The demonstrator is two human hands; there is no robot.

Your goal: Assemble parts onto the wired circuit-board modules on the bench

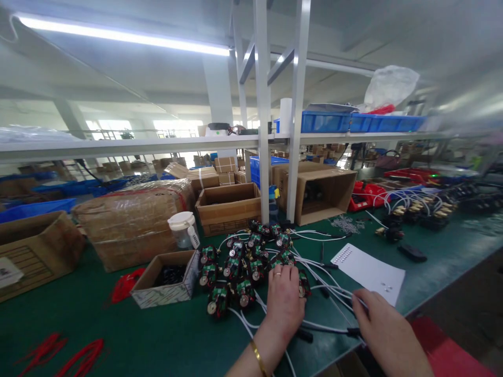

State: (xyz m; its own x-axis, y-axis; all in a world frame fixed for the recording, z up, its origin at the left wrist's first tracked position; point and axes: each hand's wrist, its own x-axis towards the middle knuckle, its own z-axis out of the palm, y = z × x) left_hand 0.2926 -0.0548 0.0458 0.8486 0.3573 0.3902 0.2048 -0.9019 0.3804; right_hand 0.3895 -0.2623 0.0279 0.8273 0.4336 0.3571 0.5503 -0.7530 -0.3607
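Note:
My left hand (283, 298), with a ring and a gold bangle, curls its fingers over one of the small black assemblies at the right edge of a cluster. Several such assemblies (234, 262) stand close together on the green bench, showing green circuit boards, round metal parts and red wires. White cables (314, 269) with black ends run from them toward the right. My right hand (387, 327) is closed at the bench's front edge, its fingers on a white cable; the fingertips are partly hidden. A black cable end (353, 332) lies beside it.
A white sheet (371, 269) carries small metal pieces. Left are a small open box (167, 283), red wires (84, 356), a lidded jug (184, 230) and a wrapped carton (133, 220). Metal posts (262, 115) rise behind the cluster. More cabled assemblies (412, 209) sit at right.

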